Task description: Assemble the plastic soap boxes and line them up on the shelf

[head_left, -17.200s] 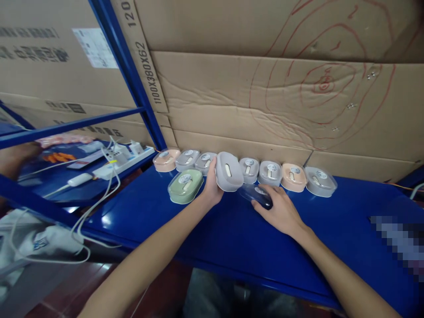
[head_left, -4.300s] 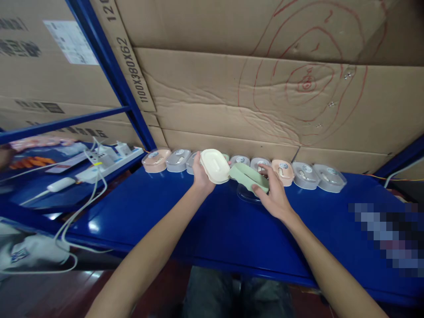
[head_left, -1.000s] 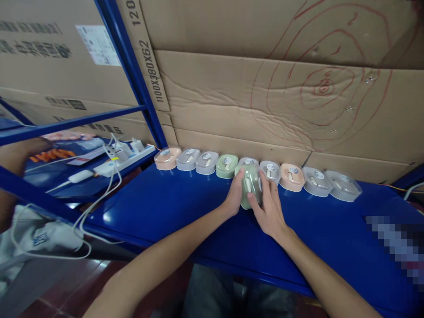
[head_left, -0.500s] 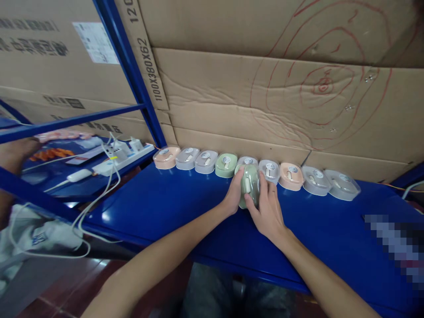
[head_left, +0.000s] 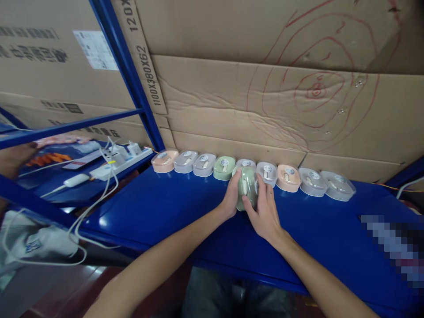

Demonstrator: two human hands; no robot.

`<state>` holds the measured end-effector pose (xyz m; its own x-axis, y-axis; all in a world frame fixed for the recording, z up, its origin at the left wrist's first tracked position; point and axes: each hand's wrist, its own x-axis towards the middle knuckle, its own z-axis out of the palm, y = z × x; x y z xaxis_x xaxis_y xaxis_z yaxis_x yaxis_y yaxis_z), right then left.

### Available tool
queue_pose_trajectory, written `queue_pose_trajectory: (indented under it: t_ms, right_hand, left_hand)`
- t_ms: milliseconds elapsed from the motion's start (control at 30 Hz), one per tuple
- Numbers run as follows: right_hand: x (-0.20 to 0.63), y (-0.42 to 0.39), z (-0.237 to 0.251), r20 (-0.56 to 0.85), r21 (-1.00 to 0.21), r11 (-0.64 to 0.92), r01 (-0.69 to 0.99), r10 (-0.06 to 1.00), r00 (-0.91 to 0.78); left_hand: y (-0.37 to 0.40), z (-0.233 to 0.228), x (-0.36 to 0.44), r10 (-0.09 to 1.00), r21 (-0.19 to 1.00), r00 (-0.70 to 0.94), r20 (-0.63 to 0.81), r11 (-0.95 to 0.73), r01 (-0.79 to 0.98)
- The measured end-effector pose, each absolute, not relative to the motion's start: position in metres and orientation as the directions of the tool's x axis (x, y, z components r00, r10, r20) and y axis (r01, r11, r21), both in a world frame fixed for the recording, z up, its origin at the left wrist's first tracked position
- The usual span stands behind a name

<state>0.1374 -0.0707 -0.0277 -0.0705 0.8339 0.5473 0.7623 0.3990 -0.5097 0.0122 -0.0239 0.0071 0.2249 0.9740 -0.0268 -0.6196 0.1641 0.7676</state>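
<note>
Both of my hands grip one green case with a clear domed lid (head_left: 249, 190), held tilted above the blue table (head_left: 185, 212). My left hand (head_left: 232, 194) closes on its left side. My right hand (head_left: 263, 205) wraps its right side, the thumb lying across the front. Behind it, along the back of the table, runs a row of similar lidded cases: a peach case (head_left: 164, 160) at the left end, a green case (head_left: 224, 168), another peach case (head_left: 288, 178) and several grey ones, such as the grey case (head_left: 339, 185) at the right end. Round stickers show on the lids.
Cardboard (head_left: 205, 97) with red drawn rings stands behind the row. At left, a blue rack post (head_left: 122, 66) rises beside a white power strip (head_left: 122, 164) with cables hanging over the table edge. Another person's hand (head_left: 16, 157) shows at far left. A pixelated patch covers the right side.
The view has shifted slightly, so the row and the cardboard sit a little lower and further left. My hands keep the same hold on the green case.
</note>
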Motion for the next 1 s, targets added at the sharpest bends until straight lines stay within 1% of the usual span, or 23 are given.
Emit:
queue_pose_trajectory:
  t_ms: [200, 500, 667, 733, 800, 833, 900, 933, 1000]
  right_hand:
    - [0.135, -0.073, -0.025, 0.498, -0.564, 0.37, 0.738, 0.865, -0.052]
    - [0.134, -0.075, -0.022, 0.432, -0.619, 0.34, 0.708, 0.9, -0.055]
    - [0.142, -0.072, -0.02, 0.436, -0.655, 0.384, 0.65, 0.896, -0.089]
    - [0.146, -0.068, -0.017, 0.45, -0.715, 0.417, 0.561, 0.889, -0.087]
    - [0.149, -0.061, -0.014, 0.435, -0.822, 0.403, 0.402, 0.9, -0.012]
    - [0.15, -0.058, -0.012, 0.402, -0.881, 0.371, 0.293, 0.914, 0.052]
    - [0.15, -0.053, -0.009, 0.27, -0.963, 0.269, 0.03, 0.951, 0.147]
    - [0.149, -0.052, -0.008, 0.188, -0.974, 0.202, -0.106, 0.973, 0.136]
    - [0.148, -0.052, -0.006, 0.065, -0.945, 0.056, -0.322, 0.998, -0.018]
  left_hand:
    - [-0.025, 0.007, 0.012, 0.976, 0.766, 0.217, -0.022, 0.156, -0.623]
    - [-0.025, 0.002, 0.013, 0.947, 0.739, 0.32, -0.01, 0.223, -0.636]
    - [-0.024, 0.001, 0.009, 0.964, 0.789, 0.266, -0.011, 0.171, -0.59]
    - [-0.022, 0.003, 0.007, 0.969, 0.798, 0.248, 0.013, 0.139, -0.586]
    - [-0.019, 0.006, 0.004, 0.973, 0.798, 0.228, 0.017, 0.124, -0.59]
    - [-0.017, 0.008, 0.003, 0.976, 0.796, 0.219, 0.012, 0.123, -0.592]
    - [-0.014, 0.01, 0.001, 0.979, 0.791, 0.204, 0.011, 0.116, -0.6]
    - [-0.013, 0.011, 0.0, 0.979, 0.79, 0.202, 0.02, 0.108, -0.604]
    - [-0.01, 0.011, -0.002, 0.978, 0.795, 0.205, 0.045, 0.089, -0.601]
